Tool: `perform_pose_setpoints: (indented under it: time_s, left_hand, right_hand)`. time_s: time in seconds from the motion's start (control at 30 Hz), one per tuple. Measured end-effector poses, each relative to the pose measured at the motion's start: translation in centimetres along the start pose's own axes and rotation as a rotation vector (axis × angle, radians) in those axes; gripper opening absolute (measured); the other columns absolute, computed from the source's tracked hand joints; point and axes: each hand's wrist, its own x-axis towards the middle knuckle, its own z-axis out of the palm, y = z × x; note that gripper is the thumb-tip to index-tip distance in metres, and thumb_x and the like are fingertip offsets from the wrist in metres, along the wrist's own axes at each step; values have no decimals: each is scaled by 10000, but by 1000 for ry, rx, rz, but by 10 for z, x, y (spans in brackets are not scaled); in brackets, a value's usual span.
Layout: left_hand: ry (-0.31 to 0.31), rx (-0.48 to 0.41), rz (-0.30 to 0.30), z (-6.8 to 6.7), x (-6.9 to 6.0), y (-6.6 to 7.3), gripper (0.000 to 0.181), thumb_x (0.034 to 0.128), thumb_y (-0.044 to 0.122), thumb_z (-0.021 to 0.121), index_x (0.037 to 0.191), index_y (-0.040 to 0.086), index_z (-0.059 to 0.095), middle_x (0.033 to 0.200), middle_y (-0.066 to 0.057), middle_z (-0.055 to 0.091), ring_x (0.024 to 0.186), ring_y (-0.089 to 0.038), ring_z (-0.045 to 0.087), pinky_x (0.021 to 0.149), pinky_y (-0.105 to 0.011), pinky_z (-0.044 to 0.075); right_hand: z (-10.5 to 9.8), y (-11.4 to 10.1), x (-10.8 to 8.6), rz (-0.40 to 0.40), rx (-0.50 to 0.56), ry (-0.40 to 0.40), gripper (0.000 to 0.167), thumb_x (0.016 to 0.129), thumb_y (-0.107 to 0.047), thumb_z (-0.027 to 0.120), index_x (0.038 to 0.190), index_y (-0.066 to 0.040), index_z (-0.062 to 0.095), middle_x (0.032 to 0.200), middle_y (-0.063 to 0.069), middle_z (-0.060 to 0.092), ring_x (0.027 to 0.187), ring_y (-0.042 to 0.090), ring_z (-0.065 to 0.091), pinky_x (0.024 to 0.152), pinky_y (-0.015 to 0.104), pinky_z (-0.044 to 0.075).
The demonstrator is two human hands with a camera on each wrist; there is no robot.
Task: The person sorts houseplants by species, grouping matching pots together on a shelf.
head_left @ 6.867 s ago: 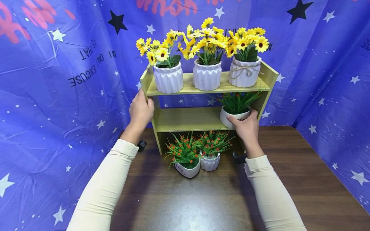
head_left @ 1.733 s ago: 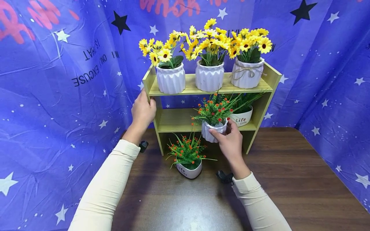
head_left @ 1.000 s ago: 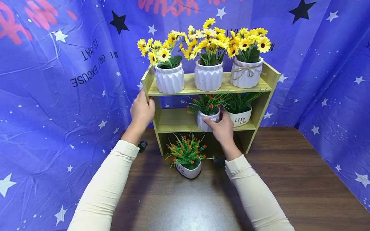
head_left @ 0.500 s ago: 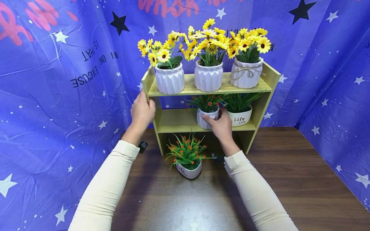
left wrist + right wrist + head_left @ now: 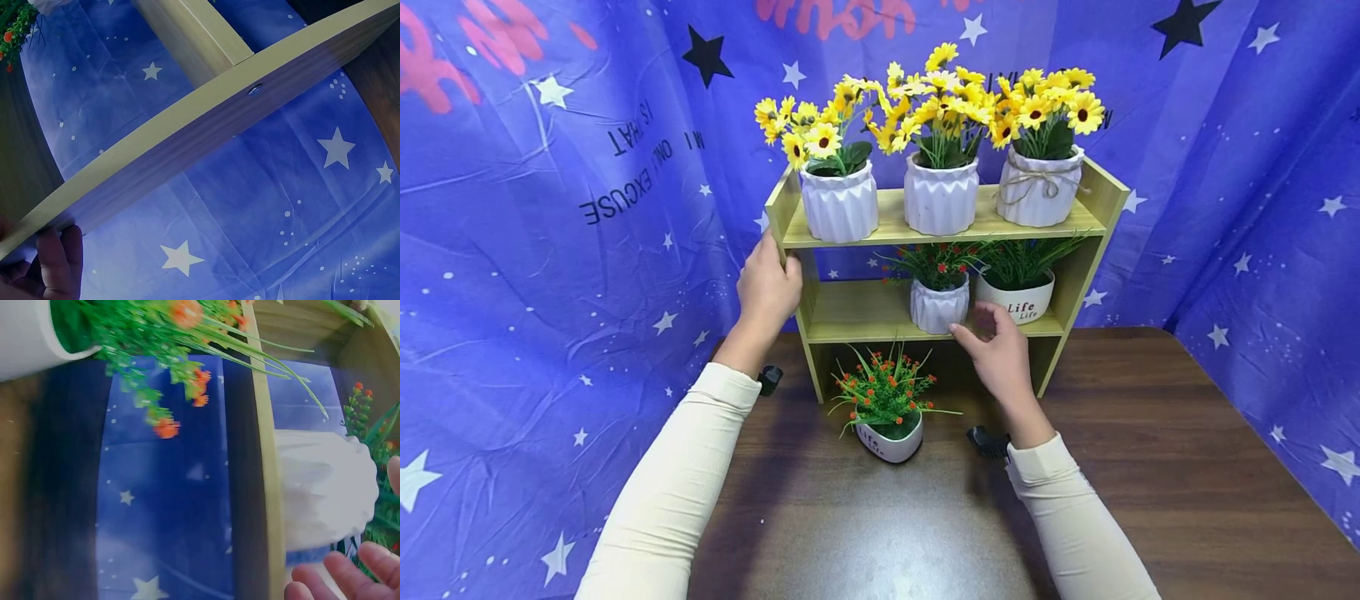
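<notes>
My left hand [image 5: 767, 282] grips the left side panel of the wooden shelf [image 5: 857, 312]; in the left wrist view its fingers [image 5: 59, 259] curl round the panel's edge. My right hand [image 5: 1002, 354] is just in front of the middle shelf, thumb and fingers apart, holding nothing. Behind it stands a white pleated pot [image 5: 939, 308] with a red-flowered plant, upright on the middle shelf. To its right is a white "Life" pot [image 5: 1017, 300] with grassy leaves. Another "Life" pot [image 5: 891, 442] with orange-red flowers stands on the table before the shelf.
Along the top shelf stand three white pots of yellow flowers, a left one [image 5: 839, 204], a middle one [image 5: 940, 198] and a right one [image 5: 1040, 192] tied with twine. A blue star-patterned curtain [image 5: 550, 333] surrounds the brown table [image 5: 1150, 467].
My right hand lifted the pleated pot from the table onto the middle shelf, left of the "Life" pot, then let go and drew back toward me. My left hand has stayed on the side panel.
</notes>
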Motion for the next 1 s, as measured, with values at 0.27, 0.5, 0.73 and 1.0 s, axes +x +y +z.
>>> perform_pose_setpoints:
  time_s: [0.27,0.5,0.73,1.0]
  left_hand:
    - [-8,-3,0,-1,0,2,377,881,203,453,1238,83,478,1082,-164,588,968,-436,568,734,-571,405]
    - [-5,-5,-3,-1,0,1,376,880,204,450,1234,79,478,1104,-169,586,970,-448,565,730,-576,403]
    - [-4,-9,1,-1,0,-1,400,882,202,453,1265,91,468,1104,-162,590,959,-445,570,727,-577,403]
    - [-21,-6,-12,-1,0,1,419,890,211,445,1289,86,450,1116,-159,581,978,-433,567,740,-572,407]
  right_hand:
    - [-3,33,-59,105,65,33,502,765,-292,748,1162,-53,554,1147,96,590,1059,235,570,860,397,464]
    - [17,55,-102,208,60,-97,517,759,-244,757,1181,-46,534,1189,154,571,1083,326,556,861,472,446]
    - [48,57,-123,215,77,-223,582,731,-255,777,1196,-15,521,1154,226,577,1050,369,567,836,483,459]
    - [71,59,-128,227,144,-241,563,729,-200,775,1187,-3,513,1162,179,573,1067,350,552,850,484,451]
